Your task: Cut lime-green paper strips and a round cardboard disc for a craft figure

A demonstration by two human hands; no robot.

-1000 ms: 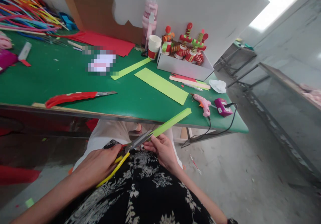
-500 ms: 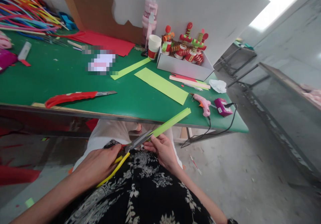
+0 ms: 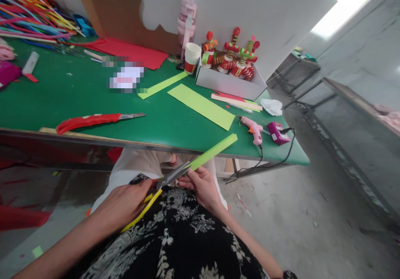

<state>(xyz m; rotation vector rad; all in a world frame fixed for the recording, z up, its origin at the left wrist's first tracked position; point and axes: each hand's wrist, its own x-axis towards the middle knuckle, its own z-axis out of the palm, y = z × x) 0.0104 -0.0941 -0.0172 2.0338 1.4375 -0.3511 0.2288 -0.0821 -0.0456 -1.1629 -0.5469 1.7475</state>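
Gripping scissors, L hand curls round handles; R hand pinches green strip btwn thumb & fingers, blades at its near end.

Left: open tabletop above knife | centre: flat paper, passable overhead | lower middle: scissors block | right of centre: glue gun obstructs | upper middle: cups, box
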